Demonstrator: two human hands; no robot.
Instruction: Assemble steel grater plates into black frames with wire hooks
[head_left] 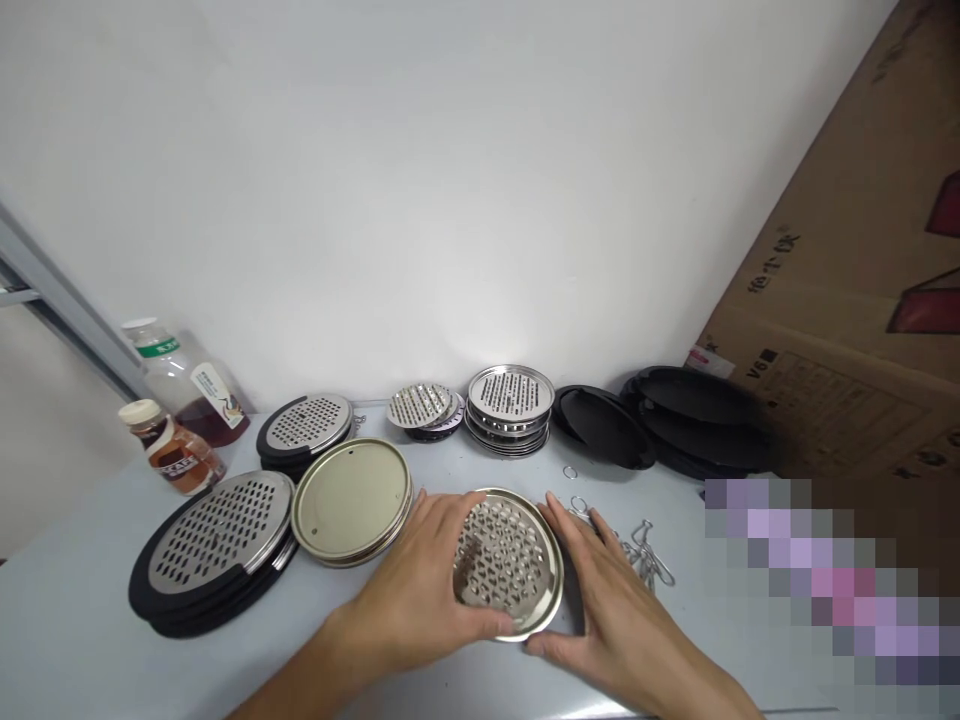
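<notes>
A round metal grater disc (510,555) with a raised rim lies low over the table, in front of me. On its left edge is my left hand (420,585), thumb across the near rim and fingers at the far rim. My right hand (611,600) closes around the right edge, its fingertips and thumb against the rim. Behind my right hand, wire clips (649,555) and a thin ring (570,472) are on the table. A stack of gold-coloured round lids or trays (351,495) stands beside my left hand.
Black-rimmed grater discs (221,530) are stacked at the left, with more (309,425) behind. Loose grater plates (421,405), a stack of metal discs (511,395) and black round parts (604,425) line the wall. Two bottles (171,450) stand far left; a cardboard box (847,330) is right.
</notes>
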